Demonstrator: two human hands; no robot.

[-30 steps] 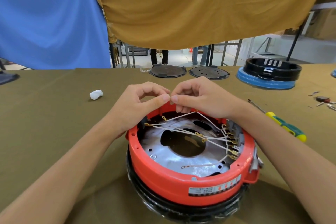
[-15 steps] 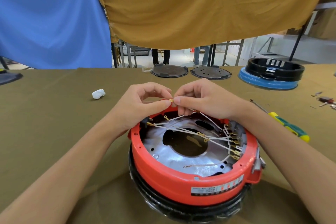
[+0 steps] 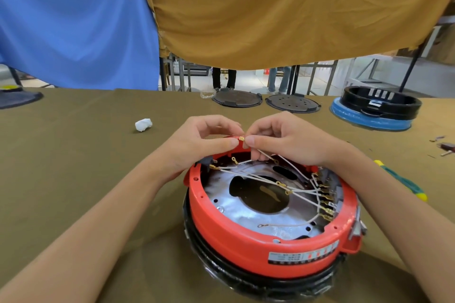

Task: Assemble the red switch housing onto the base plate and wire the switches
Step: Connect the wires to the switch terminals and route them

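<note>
The red switch housing [image 3: 246, 238] sits as a ring on a black base, around the silver base plate [image 3: 236, 211]. Several white wires [image 3: 256, 177] with brass terminals cross the plate and run to a row of switch terminals [image 3: 325, 202] on the right inside wall. Above the housing's far rim, my left hand [image 3: 197, 142] and my right hand [image 3: 283, 140] meet fingertip to fingertip. Both pinch a small brass connector [image 3: 241, 138] on the end of one white wire. That wire trails down from my right fingers into the housing.
A green-and-yellow screwdriver [image 3: 403, 184] lies right of the housing. A white wad [image 3: 143, 124] lies to the left. Two dark round plates [image 3: 236, 99] and a black ring on a blue base [image 3: 374, 108] stand at the table's far edge. Small loose parts [image 3: 443, 146] lie far right.
Both hands keep pinching the connector at the same spot over the far rim. The brass connector shows a little more between the fingertips now.
</note>
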